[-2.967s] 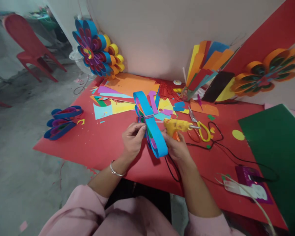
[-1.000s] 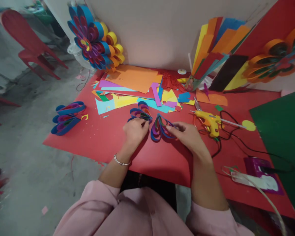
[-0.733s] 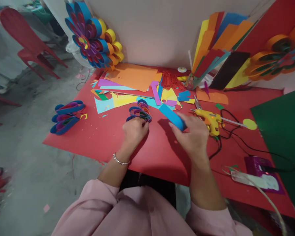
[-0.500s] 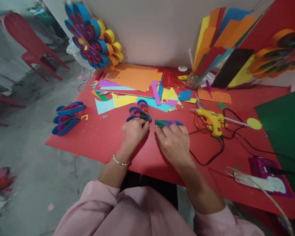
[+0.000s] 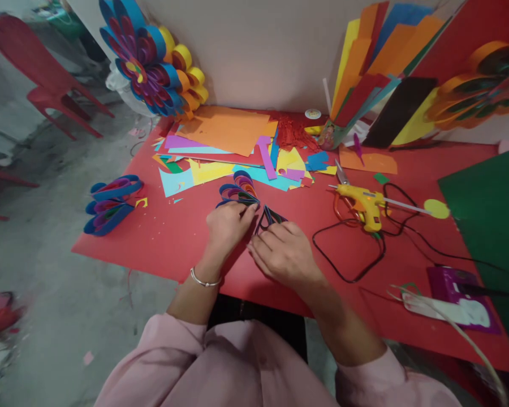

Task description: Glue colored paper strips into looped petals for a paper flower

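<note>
Two looped-paper pieces lie close together on the red table top [image 5: 186, 243], right in the middle of my view. The first looped piece [image 5: 237, 189], with blue, purple and orange loops, fans out away from the person, and the left hand [image 5: 227, 223] has thumb and forefinger closed together on it, pinching it near its narrow tip. The second looped piece [image 5: 269, 217] is mostly covered by the right hand [image 5: 286, 254], whose fingers are bent over it; from here I cannot tell how firmly they grip it, or how far they are parted underneath. The narrow tips of the two pieces are near each other, and I see a sliver of red between them.

A silver bracelet [image 5: 204, 278] circles the left wrist. Beyond the hands I have a spread of paper scraps [image 5: 212, 170], a purple strip [image 5: 266, 158] and a large orange sheet [image 5: 224, 130]. Over at the table's left end lies a third looped piece [image 5: 112, 203], well apart from the hands. On the other side, a yellow glue gun [image 5: 367, 206] lies with its nozzle toward the middle, partly over a pair of scissors [image 5: 343, 176]. At the back, a cup [image 5: 328, 135] holds upright paper strips [image 5: 358, 62], and a big blue-and-yellow paper flower [image 5: 146, 65] leans near the wall
</note>
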The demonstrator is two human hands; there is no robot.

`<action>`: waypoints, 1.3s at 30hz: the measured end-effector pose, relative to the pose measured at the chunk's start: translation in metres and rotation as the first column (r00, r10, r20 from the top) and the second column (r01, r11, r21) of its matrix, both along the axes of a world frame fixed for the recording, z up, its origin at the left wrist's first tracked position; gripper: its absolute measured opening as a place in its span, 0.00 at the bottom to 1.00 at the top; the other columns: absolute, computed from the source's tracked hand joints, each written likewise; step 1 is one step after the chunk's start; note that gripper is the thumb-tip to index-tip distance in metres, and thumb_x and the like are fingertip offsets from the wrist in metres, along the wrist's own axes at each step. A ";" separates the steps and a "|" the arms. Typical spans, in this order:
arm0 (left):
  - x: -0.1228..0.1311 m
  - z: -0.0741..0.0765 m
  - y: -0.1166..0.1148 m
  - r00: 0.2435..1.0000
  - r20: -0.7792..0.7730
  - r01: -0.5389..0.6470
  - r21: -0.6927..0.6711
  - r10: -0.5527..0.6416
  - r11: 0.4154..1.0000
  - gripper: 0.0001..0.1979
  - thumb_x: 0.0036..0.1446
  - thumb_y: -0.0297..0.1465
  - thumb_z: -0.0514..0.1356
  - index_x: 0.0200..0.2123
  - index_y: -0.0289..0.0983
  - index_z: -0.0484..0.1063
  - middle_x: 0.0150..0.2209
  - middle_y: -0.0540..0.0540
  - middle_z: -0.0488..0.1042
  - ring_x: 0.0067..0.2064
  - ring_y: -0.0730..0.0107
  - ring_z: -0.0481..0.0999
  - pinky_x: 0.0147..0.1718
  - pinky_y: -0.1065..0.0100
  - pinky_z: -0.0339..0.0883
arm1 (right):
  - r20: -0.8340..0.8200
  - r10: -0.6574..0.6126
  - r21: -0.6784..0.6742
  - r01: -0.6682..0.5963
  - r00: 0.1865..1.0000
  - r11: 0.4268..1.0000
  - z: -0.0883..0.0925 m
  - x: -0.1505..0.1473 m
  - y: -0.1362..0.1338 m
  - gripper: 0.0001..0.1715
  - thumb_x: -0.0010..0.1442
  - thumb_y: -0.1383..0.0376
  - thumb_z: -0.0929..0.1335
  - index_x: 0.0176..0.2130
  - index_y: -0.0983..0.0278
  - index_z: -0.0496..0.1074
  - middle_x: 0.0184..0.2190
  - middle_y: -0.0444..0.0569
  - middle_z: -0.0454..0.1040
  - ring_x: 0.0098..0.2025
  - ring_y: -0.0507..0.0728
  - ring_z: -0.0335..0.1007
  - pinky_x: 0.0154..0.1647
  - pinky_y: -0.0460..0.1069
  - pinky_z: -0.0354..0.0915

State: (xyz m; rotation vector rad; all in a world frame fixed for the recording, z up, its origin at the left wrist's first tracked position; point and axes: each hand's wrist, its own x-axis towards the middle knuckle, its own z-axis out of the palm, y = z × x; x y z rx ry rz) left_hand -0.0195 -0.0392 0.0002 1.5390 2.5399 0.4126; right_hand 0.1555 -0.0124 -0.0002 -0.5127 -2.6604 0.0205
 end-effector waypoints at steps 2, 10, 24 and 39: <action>0.000 0.000 0.000 1.000 0.009 0.000 -0.002 0.000 1.000 0.25 0.70 0.50 0.56 0.31 0.41 0.82 0.37 0.45 0.83 0.38 0.64 0.79 0.29 0.63 0.48 | -0.058 -0.185 -0.038 0.183 0.981 0.982 0.000 0.005 0.004 0.20 0.75 0.61 0.62 0.43 0.59 0.82 0.36 0.50 0.83 0.40 0.59 0.71 0.42 0.56 0.55; 0.002 0.000 -0.001 0.999 0.021 0.036 0.021 -0.036 0.999 0.22 0.64 0.53 0.63 0.30 0.42 0.81 0.35 0.47 0.82 0.38 0.64 0.78 0.28 0.63 0.49 | 0.267 -0.592 -0.463 0.640 0.760 0.613 -0.002 0.026 0.049 0.22 0.68 0.48 0.67 0.46 0.58 0.83 0.42 0.50 0.85 0.41 0.60 0.76 0.34 0.51 0.52; 0.004 0.001 0.000 0.999 0.000 0.047 0.000 -0.047 0.999 0.13 0.67 0.36 0.59 0.32 0.43 0.82 0.39 0.47 0.84 0.41 0.64 0.79 0.31 0.63 0.52 | 0.182 -0.458 -0.455 0.488 0.870 0.745 -0.015 0.002 0.028 0.20 0.72 0.59 0.63 0.44 0.55 0.84 0.43 0.46 0.85 0.42 0.56 0.78 0.35 0.51 0.55; 0.004 -0.002 0.001 0.999 -0.007 0.049 0.002 -0.049 0.999 0.14 0.65 0.43 0.63 0.32 0.43 0.81 0.36 0.48 0.81 0.38 0.65 0.77 0.31 0.62 0.53 | 0.283 -0.455 -0.494 0.535 0.844 0.686 -0.004 0.001 0.028 0.17 0.66 0.60 0.66 0.49 0.55 0.82 0.47 0.48 0.84 0.43 0.59 0.79 0.34 0.51 0.57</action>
